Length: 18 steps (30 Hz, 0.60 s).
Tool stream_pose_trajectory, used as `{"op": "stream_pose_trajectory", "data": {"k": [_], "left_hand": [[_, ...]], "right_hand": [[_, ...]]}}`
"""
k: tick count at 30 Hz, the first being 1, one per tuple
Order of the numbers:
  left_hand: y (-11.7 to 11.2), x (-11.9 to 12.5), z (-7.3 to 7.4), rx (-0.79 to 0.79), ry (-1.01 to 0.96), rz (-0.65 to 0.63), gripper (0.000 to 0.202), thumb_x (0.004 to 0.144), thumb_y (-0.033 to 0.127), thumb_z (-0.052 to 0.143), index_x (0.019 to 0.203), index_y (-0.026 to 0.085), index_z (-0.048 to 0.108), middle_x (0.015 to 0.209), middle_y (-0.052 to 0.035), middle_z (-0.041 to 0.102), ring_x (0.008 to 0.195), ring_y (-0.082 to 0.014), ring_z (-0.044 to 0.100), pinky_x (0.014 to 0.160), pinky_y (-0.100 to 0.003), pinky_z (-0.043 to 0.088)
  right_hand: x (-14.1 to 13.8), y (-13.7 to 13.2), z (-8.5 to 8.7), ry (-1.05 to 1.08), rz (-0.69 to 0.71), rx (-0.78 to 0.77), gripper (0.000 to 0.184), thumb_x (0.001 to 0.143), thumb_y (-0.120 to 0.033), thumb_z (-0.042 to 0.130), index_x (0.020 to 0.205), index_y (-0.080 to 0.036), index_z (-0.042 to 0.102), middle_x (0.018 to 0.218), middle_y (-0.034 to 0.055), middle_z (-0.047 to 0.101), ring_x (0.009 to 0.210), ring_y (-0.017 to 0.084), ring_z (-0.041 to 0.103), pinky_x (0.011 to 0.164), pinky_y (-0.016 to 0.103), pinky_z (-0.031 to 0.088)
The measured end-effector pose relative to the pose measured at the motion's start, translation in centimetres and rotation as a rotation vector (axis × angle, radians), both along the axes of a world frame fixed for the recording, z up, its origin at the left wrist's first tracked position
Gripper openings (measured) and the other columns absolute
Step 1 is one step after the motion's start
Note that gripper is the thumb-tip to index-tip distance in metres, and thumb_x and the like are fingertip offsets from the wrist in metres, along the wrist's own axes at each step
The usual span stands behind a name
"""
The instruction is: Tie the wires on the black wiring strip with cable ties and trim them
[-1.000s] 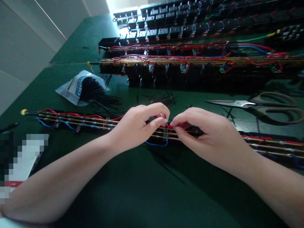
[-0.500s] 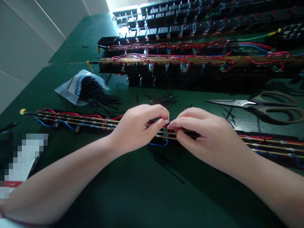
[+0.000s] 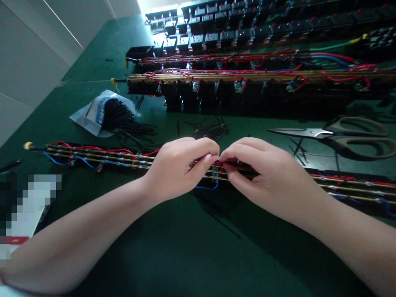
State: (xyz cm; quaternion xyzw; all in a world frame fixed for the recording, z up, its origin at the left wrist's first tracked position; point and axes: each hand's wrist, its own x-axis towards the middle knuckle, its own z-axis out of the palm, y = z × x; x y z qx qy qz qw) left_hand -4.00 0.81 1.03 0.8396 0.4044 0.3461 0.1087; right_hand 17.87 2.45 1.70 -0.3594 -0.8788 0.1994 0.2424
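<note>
A long black strip (image 3: 119,158) with brass rods and red and blue wires lies across the table in front of me. Over its middle, my left hand (image 3: 184,165) pinches thumb and forefinger together; whatever is between them is too small to make out. My right hand (image 3: 262,171) meets it fingertip to fingertip from the other side, its fingers curled just above the rods and a red wire. What it grips is hidden. Below the hands, a blue wire (image 3: 207,187) loops out from the strip. Loose black cable ties (image 3: 222,222) lie on the table nearer to me.
An opened plastic bag (image 3: 93,113) spills black cable ties at the left. Scissors (image 3: 318,133) lie at the right, beside scattered tie pieces (image 3: 210,128). Similar wired strips (image 3: 222,78) fill the back of the green table (image 3: 173,255).
My right fingertips have shifted slightly up and left, and the thumb now sits a little apart below the forefinger. My left hand holds nearly the same pinch.
</note>
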Motion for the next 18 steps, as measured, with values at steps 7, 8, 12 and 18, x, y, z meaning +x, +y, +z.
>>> {"op": "stream_pose_trajectory", "data": {"k": [7,8,12,18], "left_hand": [[-0.25,0.19,-0.42,0.102,0.015,0.045,0.014,0.100,0.020,0.060,0.093,0.018,0.071,0.079,-0.0007,0.076,0.070,-0.0129,0.069,0.065,-0.023,0.049],[-0.30,0.24,-0.45,0.122,0.018,0.046,0.014,0.100,0.019,0.060,0.093,0.018,0.072,0.078,-0.0006,0.076,0.068,-0.0130,0.069,0.065,-0.024,0.048],[-0.44,0.38,-0.45,0.156,0.010,0.057,0.013,0.097,0.016,0.061,0.091,0.017,0.073,0.075,-0.0006,0.075,0.064,-0.0126,0.068,0.063,-0.024,0.047],[-0.49,0.46,-0.40,0.179,-0.011,0.056,0.014,0.096,0.016,0.061,0.088,0.019,0.072,0.069,0.0028,0.072,0.057,-0.0091,0.060,0.060,-0.023,0.045]], "right_hand": [[-0.02,0.05,-0.08,-0.034,0.027,-0.035,0.019,0.090,-0.017,0.054,0.098,-0.019,0.071,0.093,0.0052,0.076,0.085,0.022,0.069,0.070,0.033,0.052],[-0.02,0.06,-0.09,-0.036,0.027,-0.040,0.019,0.090,-0.017,0.054,0.098,-0.020,0.070,0.092,0.0049,0.076,0.084,0.022,0.069,0.069,0.033,0.051],[-0.03,0.09,-0.21,-0.035,0.025,-0.060,0.018,0.089,-0.018,0.053,0.097,-0.022,0.068,0.092,0.0041,0.077,0.083,0.022,0.070,0.068,0.033,0.052],[0.01,0.09,-0.18,-0.051,0.016,-0.065,0.016,0.088,-0.018,0.053,0.092,-0.022,0.067,0.089,0.0044,0.075,0.078,0.021,0.068,0.064,0.032,0.051]]}}
